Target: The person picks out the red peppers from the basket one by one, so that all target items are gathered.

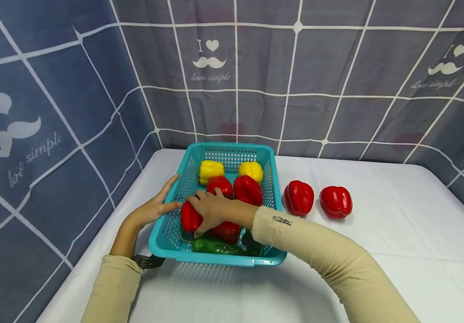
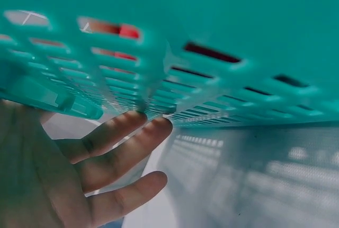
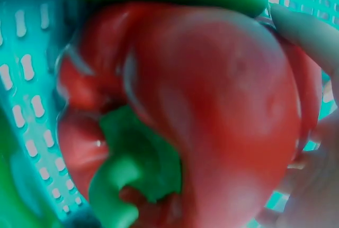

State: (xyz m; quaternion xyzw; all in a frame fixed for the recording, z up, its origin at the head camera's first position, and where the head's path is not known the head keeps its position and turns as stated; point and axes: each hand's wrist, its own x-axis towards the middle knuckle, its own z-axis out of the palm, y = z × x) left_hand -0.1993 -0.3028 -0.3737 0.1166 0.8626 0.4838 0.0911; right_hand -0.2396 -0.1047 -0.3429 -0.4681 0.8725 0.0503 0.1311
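Note:
My right hand reaches into a turquoise plastic basket and grips a red bell pepper by the left wall, its thumb and fingers spread over it. Beside that hand lies another red bell pepper; a red pepper with a green stem fills the right wrist view. In front rests a long green pepper. Behind are two more red bell peppers and two yellow bell peppers. My left hand is at the basket's left side, its extended fingers against the slotted wall.
Two red bell peppers stand on the white tabletop to the right of the basket. A dark green item lies in its front right corner, partly under my right sleeve. Grey checked cloth rises behind and on both sides.

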